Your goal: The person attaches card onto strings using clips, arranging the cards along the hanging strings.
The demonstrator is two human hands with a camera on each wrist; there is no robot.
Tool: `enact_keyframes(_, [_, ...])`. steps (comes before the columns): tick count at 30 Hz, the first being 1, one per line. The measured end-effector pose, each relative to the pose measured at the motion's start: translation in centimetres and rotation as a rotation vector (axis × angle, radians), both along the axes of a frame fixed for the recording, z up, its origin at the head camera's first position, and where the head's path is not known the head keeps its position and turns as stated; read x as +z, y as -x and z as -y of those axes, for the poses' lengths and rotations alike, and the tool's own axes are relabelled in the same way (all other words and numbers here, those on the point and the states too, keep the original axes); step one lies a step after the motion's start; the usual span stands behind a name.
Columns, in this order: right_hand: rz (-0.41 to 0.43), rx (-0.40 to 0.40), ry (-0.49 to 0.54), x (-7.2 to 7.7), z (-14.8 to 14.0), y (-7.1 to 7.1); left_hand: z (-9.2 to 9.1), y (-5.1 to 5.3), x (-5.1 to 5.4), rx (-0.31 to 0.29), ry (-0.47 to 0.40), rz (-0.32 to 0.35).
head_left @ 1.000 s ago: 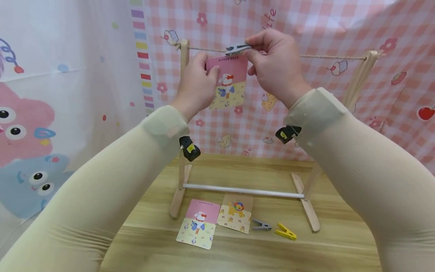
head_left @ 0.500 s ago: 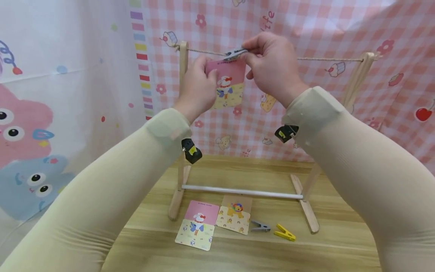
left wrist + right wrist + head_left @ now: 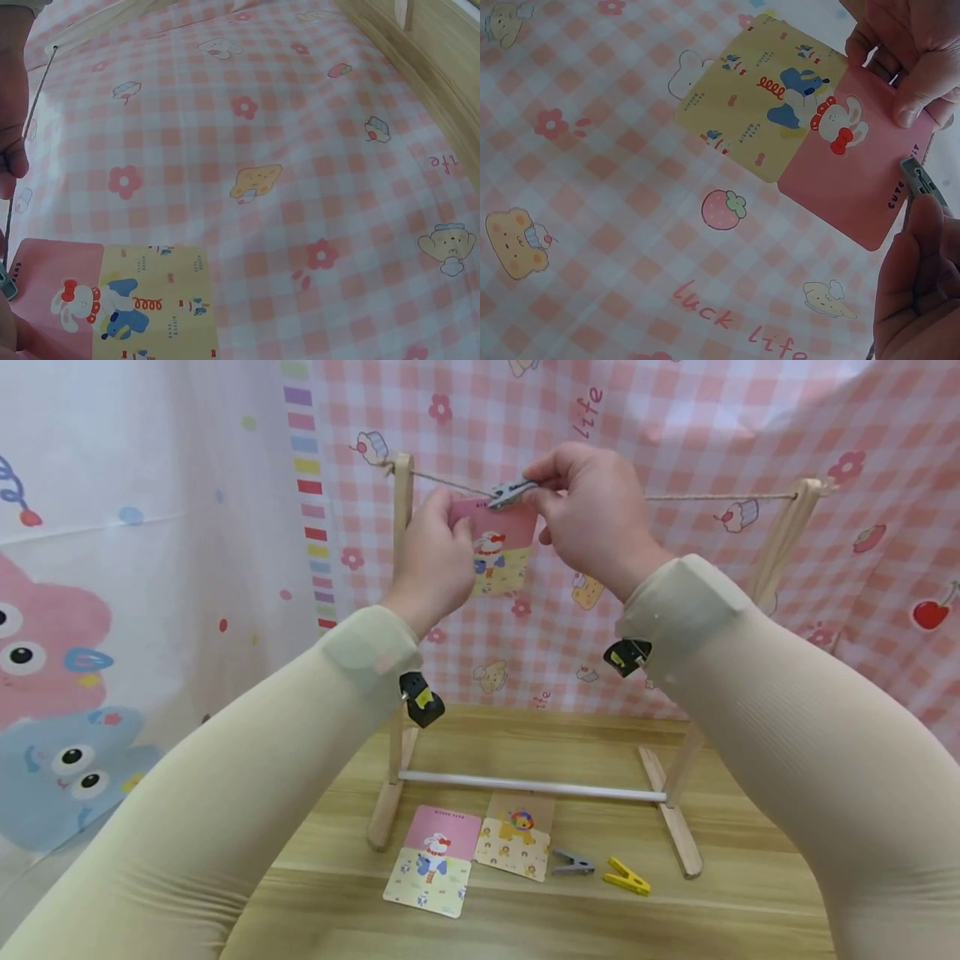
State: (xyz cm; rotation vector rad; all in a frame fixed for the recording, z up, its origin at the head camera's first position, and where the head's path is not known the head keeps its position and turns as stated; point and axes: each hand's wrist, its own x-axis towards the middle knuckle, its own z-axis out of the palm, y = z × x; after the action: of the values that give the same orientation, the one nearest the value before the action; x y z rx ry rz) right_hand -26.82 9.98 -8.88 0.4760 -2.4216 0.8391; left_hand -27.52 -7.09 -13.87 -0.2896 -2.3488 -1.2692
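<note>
My left hand [image 3: 435,552] pinches a pink and yellow rabbit card [image 3: 504,535] near its upper left corner, holding it up at the rope [image 3: 720,497]. A grey clothespin [image 3: 510,493] is pinched between thumb and fingers of my right hand [image 3: 603,514]. The clothespin's nose lies over the card's top edge, covering part of the printed lettering. In the right wrist view the clothespin [image 3: 916,176] overlaps the lettered edge of the card [image 3: 817,135]. Whether the rope sits inside its jaws, I cannot tell. The left wrist view shows the card [image 3: 154,300] hanging before the cloth.
The rope runs between two wooden posts [image 3: 402,502] of a stand with a white lower bar [image 3: 532,785]. On the wooden table lie another rabbit card [image 3: 431,862], a lion card [image 3: 515,839], a grey clothespin [image 3: 573,862] and a yellow clothespin [image 3: 627,877]. Checked cloth [image 3: 712,427] hangs behind.
The grey clothespin in my right hand has come down and left, over the card's top edge. The rope dips more near my hands. My left hand keeps its pinch on the card.
</note>
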Motion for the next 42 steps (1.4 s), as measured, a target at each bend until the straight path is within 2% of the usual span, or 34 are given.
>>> enact_keyframes(9, [-0.064,-0.044,-0.126,0.0,0.2,0.0,-0.1,0.4,-0.7,-0.002,-0.026,-0.034])
enact_keyframes(15, [-0.114,-0.037,-0.173,-0.2,0.4,0.2,-0.1,0.5,-0.8,-0.014,-0.038,-0.029])
enact_keyframes(23, [-0.099,-0.018,-0.200,-0.2,0.5,0.3,-0.1,0.5,-1.4,-0.032,-0.028,-0.023])
enact_keyframes(33, [-0.077,-0.011,-0.246,-0.2,0.8,0.2,-0.1,0.4,-1.4,-0.011,0.008,0.006])
enact_keyframes(42, [-0.089,-0.030,-0.249,0.0,0.9,0.3,0.0,0.3,-1.4,-0.026,0.008,0.009])
